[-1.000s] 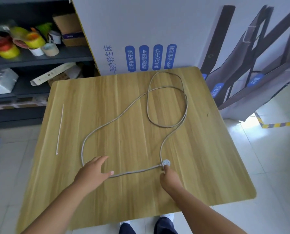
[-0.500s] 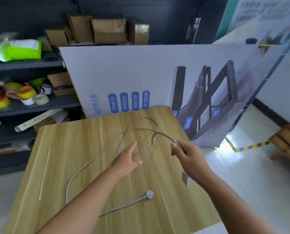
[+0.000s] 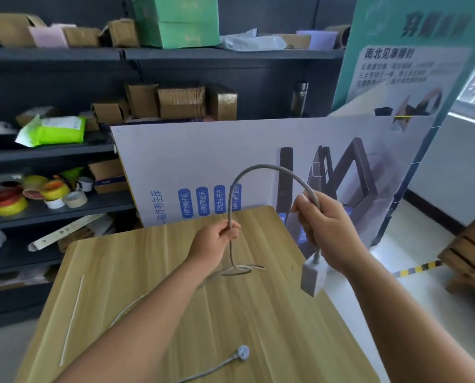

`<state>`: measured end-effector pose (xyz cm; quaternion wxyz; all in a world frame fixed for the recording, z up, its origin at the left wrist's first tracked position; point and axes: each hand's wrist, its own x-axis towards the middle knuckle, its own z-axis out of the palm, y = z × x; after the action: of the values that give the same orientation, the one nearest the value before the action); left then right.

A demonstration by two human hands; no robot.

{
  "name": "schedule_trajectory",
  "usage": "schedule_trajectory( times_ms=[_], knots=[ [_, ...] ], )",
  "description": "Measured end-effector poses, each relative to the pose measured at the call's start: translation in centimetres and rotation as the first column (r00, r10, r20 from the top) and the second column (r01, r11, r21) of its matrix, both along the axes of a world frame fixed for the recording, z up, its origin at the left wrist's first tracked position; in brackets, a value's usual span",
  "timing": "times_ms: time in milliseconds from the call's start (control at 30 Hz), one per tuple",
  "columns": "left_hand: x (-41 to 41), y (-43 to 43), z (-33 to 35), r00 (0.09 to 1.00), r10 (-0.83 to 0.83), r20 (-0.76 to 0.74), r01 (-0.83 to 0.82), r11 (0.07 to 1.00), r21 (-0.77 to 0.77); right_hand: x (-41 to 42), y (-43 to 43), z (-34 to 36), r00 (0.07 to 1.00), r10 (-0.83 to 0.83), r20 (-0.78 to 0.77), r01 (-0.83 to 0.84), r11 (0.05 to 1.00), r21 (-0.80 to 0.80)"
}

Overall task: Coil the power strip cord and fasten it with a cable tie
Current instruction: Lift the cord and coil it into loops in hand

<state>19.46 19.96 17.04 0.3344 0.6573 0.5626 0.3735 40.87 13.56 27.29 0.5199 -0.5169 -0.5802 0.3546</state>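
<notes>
Both forearms extended forward; left hand [image 3: 217, 241] raised with fingers pinched closed, right hand [image 3: 327, 230] higher, curled in a fist-like grip.

The cord [image 3: 272, 170] passes behind the left forearm, perhaps unbroken.

The table [image 3: 258, 327] is surfaced in pale wood-grain laminate with a smooth, faintly satin finish. The cord [image 3: 269, 168] is sheathed in matt grey, possibly braided, jacket, with a block [image 3: 312, 277] of matt grey plastic at one end and a round plug [image 3: 243, 351] of smooth pale plastic at the other; the cable tie [image 3: 71, 319] near the left edge is thin white plastic. The boxes [image 3: 181, 102] are plain brown corrugated cardboard, the shelving [image 3: 51, 153] is dark matt-painted metal, and the leaning board [image 3: 203, 156] is printed white card with a slight sheen.
</notes>
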Motion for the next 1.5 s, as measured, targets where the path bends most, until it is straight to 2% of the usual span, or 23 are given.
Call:
schedule_trajectory(
  times_ms=[133,267,367,433,500,600,667,733,767,833,900,967,1067,1167,1267,1333,1433,1500],
  knots=[
    [-1.2,-0.5,3.4,0.983,-0.021,0.185,0.006,0.997,0.079,-2.2,2.2,-2.7,0.999,-0.020,0.046,0.024,0.996,-0.082],
    [-1.1,-1.3,5.8,0.955,-0.048,0.293,0.021,0.995,0.095,-6.0,3.1,-4.1,0.988,0.154,-0.025,-0.156,0.967,-0.202],
    [-1.7,-1.8,7.2,0.975,-0.007,0.220,-0.024,0.990,0.140,-7.9,3.1,-4.1,0.942,0.329,-0.062,-0.334,0.914,-0.231],
    [-2.2,-2.2,7.9,0.980,0.019,0.196,-0.053,0.984,0.169,-8.8,3.1,-4.1,0.913,0.407,-0.012,-0.398,0.886,-0.236],
    [-2.5,-2.5,8.4,0.989,0.031,0.147,-0.062,0.976,0.210,-9.7,3.1,-4.1,0.920,0.388,0.047,-0.370,0.904,-0.216],
    [-3.7,-2.9,7.4,0.994,0.075,0.074,-0.092,0.962,0.258,-10.6,3.2,-3.7,0.959,0.275,0.069,-0.262,0.953,-0.155],
    [-4.4,-3.7,5.1,0.990,0.082,0.114,-0.100,0.982,0.159,-10.6,3.5,-2.8,0.974,0.222,0.056,-0.213,0.968,-0.130],
    [-4.4,-4.8,2.0,0.982,0.079,0.173,-0.074,0.997,-0.031,-10.7,3.8,-1.3,0.983,0.180,0.020,-0.178,0.980,-0.087],
    [-4.2,-5.1,0.3,0.985,0.074,0.154,-0.054,0.990,-0.127,-10.8,3.8,-0.3,0.986,0.167,-0.023,-0.168,0.984,-0.063],
    [-3.8,-5.6,-2.5,0.998,0.047,0.052,-0.031,0.962,-0.270,-11.1,3.7,2.5,0.969,0.137,-0.207,-0.149,0.988,-0.044],
    [-3.2,-6.2,-4.2,0.999,-0.006,-0.053,-0.012,0.942,-0.335,-11.4,3.3,5.8,0.903,0.123,-0.412,-0.146,0.989,-0.024],
    [-2.3,-6.8,-4.8,0.998,-0.044,-0.053,0.021,0.926,-0.377,-11.5,3.2,8.7,0.829,0.139,-0.541,-0.143,0.989,0.034],
    [-0.2,-7.3,-4.6,0.993,-0.083,0.088,0.113,0.901,-0.419,-11.8,2.9,11.6,0.766,0.155,-0.623,-0.105,0.988,0.117],
    [1.4,-7.5,-4.8,0.968,-0.111,0.225,0.198,0.889,-0.414,-11.5,2.6,13.3,0.751,0.103,-0.653,0.014,0.985,0.171],
    [1.3,-7.8,-5.4,0.957,-0.225,0.186,0.279,0.892,-0.356,-9.5,3.2,13.8,0.805,-0.042,-0.592,0.225,0.945,0.238],
    [0.0,-8.0,-5.6,0.958,-0.222,0.183,0.271,0.910,-0.313,-7.0,4.2,13.4,0.852,-0.196,-0.486,0.364,0.888,0.281],
    [-3.6,-8.1,-4.1,0.992,-0.111,0.057,0.120,0.973,-0.199,-2.6,5.9,11.5,0.885,-0.441,-0.149,0.464,0.812,0.355],
    [-6.4,-7.5,-1.9,0.998,-0.010,-0.057,0.007,0.999,-0.042,-0.5,6.4,10.0,0.854,-0.491,0.174,0.411,0.840,0.354]
  ],
)
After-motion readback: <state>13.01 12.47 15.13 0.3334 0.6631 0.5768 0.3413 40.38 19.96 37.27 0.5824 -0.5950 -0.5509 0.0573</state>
